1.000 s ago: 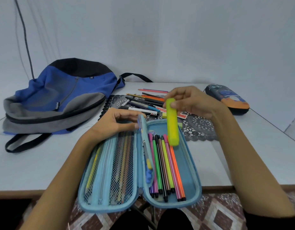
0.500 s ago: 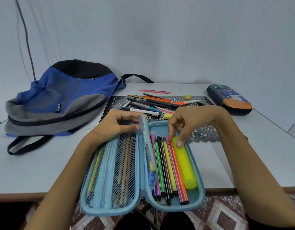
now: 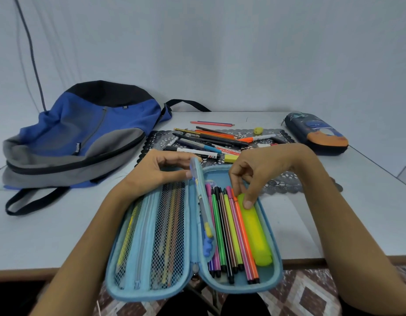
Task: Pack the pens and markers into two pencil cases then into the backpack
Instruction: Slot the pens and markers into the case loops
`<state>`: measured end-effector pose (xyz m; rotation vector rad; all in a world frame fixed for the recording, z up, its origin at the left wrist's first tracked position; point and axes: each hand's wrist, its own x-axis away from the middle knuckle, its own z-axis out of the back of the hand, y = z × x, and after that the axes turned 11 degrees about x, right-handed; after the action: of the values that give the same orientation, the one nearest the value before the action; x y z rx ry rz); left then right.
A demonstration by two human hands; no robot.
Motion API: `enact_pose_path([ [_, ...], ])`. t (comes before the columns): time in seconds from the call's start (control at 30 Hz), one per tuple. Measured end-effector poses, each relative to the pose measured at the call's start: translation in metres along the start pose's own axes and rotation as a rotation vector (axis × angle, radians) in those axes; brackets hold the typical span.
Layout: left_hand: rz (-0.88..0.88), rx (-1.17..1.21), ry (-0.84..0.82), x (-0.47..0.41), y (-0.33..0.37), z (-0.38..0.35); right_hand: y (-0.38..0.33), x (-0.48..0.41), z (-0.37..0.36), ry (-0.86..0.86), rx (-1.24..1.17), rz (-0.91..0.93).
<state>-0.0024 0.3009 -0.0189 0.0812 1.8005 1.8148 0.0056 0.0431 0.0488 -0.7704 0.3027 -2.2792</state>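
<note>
A light blue pencil case (image 3: 275, 265) lies open at the table's near edge. Its right half holds several felt-tip pens (image 3: 229, 229) and a yellow highlighter (image 3: 259, 236). Pencils show behind the mesh pocket (image 3: 167, 229) in its left half. My left hand (image 3: 156, 172) pinches the top of the case's middle flap (image 3: 203, 201) and holds it upright. My right hand (image 3: 261, 169) has thumb and fingertips curled round the highlighter's top end inside the case. Loose pens and markers (image 3: 204, 142) lie on a dark lace mat (image 3: 282, 181) behind the case.
A blue, grey and black backpack (image 3: 83, 133) lies zipped at the left. A second, dark blue and orange pencil case (image 3: 318, 133) sits closed at the far right. A small yellow eraser (image 3: 258, 130) rests on the mat. A cable (image 3: 31, 53) hangs down the wall.
My right hand brought the yellow highlighter down from above the case and laid it beside the orange pen. My left hand kept holding the flap.
</note>
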Motion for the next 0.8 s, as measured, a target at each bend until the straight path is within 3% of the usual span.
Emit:
enact_pose_path([
  [0.33,0.001,-0.02,-0.003,0.0,0.002,-0.001,0.005,-0.004,0.0,-0.004,-0.017,-0.024],
  [0.6,-0.004,-0.042,-0.01,0.001,0.003,-0.002,0.0,-0.017,-0.003,0.4,-0.032,0.081],
  [0.8,-0.008,-0.056,-0.003,0.001,0.003,-0.002,-0.008,-0.034,-0.012,0.349,0.018,0.062],
])
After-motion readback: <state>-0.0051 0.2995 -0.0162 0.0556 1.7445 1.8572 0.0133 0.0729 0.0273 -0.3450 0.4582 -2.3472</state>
